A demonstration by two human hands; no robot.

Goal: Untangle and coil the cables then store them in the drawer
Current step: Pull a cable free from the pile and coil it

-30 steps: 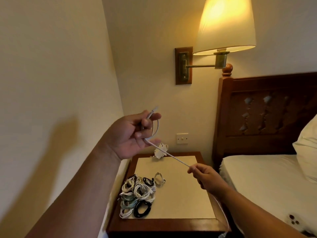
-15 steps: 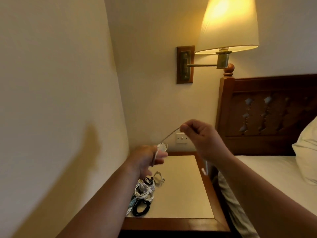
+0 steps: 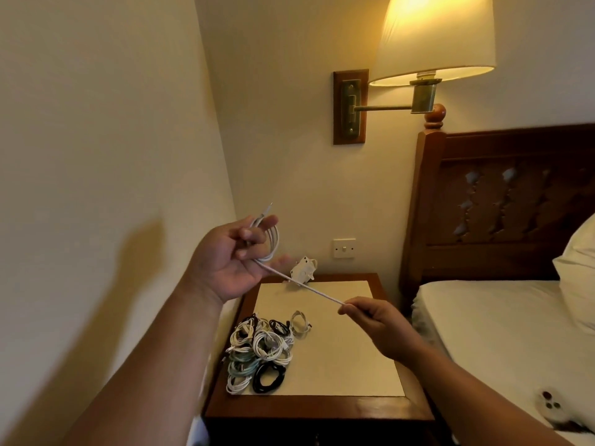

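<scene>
glossy wood nightstand — brass lamp arm

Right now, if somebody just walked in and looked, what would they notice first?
Probably the white cable stretched straight in mid-air, from a loop held in the left hand down to the right hand, which pinches it above the nightstand. Next come the pile of coiled cables on the nightstand's near left corner, and the glowing lamp on the wall at the upper right.

Left hand, right hand: that's two! One white cable, one heap of coils, number unclear, one lamp, one pillow.
</scene>
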